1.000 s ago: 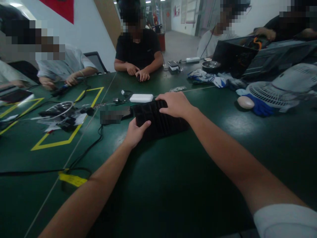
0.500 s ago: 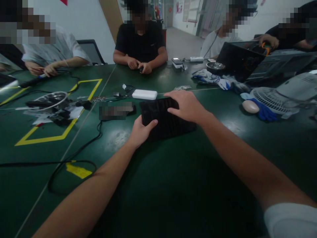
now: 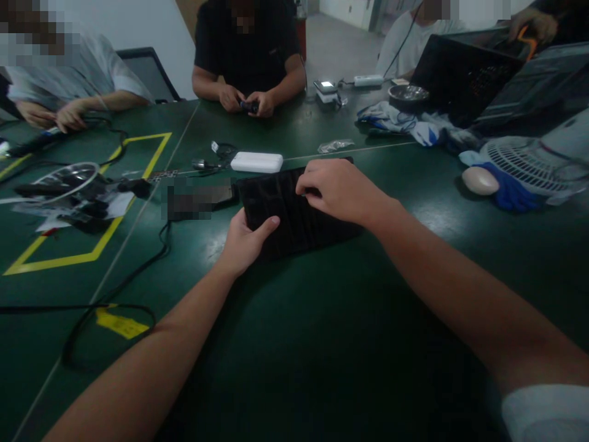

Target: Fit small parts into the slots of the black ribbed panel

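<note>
A flat black ribbed tray [image 3: 285, 215] lies on the dark green table [image 3: 322, 344] in front of me. My left hand [image 3: 246, 239] grips its near left corner, thumb lying on top of the tray. My right hand [image 3: 338, 187] rests on the tray's far right part with the fingers curled down onto the ribs; whether they pinch anything is hidden. A white rectangular power bank [image 3: 256, 162] lies just beyond the tray.
A black cable [image 3: 138, 270] with a yellow tag [image 3: 117, 323] runs at left, past yellow floor-tape lines and a metal bowl [image 3: 64, 178]. A white fan [image 3: 534, 162], blue glove [image 3: 504, 190] and pink egg-shaped object [image 3: 480, 180] sit at right. Other people sit across the table.
My right hand's fingers have curled from lying flat to bent down on the tray. The view has tilted downward; my left hand keeps its grip on the corner.
</note>
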A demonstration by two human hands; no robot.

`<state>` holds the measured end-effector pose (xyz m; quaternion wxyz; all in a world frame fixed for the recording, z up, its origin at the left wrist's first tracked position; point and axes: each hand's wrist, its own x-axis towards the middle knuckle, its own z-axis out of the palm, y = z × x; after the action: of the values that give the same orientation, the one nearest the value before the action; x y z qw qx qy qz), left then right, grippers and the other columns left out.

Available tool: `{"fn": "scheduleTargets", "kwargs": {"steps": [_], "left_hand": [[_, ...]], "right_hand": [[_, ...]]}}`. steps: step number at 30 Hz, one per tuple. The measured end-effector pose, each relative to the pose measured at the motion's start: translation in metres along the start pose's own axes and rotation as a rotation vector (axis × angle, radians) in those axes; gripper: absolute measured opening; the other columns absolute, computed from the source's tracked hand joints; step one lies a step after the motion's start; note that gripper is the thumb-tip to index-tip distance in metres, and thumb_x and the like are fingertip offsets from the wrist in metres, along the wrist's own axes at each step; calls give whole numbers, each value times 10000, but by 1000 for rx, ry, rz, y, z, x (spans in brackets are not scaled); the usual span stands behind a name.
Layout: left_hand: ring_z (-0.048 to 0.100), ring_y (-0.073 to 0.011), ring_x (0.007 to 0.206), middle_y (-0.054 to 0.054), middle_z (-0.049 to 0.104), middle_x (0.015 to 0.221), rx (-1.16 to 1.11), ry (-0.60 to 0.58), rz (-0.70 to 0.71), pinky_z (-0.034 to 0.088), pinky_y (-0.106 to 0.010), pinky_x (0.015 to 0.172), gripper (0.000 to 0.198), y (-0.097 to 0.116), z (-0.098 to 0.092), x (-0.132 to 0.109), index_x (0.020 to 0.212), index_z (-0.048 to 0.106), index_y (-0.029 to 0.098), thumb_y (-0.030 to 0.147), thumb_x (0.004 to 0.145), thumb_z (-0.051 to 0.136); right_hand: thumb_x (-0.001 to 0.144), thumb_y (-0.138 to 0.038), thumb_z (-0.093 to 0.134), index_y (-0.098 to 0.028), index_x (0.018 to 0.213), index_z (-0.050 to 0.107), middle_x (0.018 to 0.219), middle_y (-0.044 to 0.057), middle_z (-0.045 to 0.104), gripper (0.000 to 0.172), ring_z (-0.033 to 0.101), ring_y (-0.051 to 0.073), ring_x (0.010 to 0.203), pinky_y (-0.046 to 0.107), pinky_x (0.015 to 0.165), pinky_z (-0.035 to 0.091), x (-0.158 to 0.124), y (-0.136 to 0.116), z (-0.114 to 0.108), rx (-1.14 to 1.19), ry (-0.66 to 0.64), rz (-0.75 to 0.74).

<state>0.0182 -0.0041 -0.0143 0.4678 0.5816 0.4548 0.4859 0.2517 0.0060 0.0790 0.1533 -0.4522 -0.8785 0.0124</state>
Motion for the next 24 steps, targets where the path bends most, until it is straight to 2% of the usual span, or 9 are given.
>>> {"fn": "scheduleTargets", "kwargs": {"steps": [7,16,21,24], "left_hand": [[679,-331,1183,-102,738,1224,15,-3,28,542,-490,1057,545,1,1,0,1180,674,181,440,744,877],[678,-330,1178,-100,738,1232,0,-7,35,530,-515,1070,529,1,2,-1,1192,666,175,408,758,860],[668,-332,1205,-101,733,1258,7,-20,53,526,-505,1078,545,2,3,0,1202,660,178,430,763,860],[671,-335,1208,-114,733,1264,4,-32,57,528,-499,1077,549,2,4,-1,1205,659,165,434,771,858]], "right_hand": [[935,-233,527,-207,1081,768,1118,88,707,283,587,270,1030,384,872,381,2,3,1,-11,8,12],[874,-285,572,-209,1014,761,1042,81,703,248,582,268,971,390,856,362,3,10,7,58,39,27],[852,-368,587,-204,965,731,981,57,671,245,573,236,910,388,859,369,4,16,16,167,111,59],[851,-380,590,-207,984,693,984,50,651,241,572,229,914,378,871,397,-1,16,28,206,203,38]]}}
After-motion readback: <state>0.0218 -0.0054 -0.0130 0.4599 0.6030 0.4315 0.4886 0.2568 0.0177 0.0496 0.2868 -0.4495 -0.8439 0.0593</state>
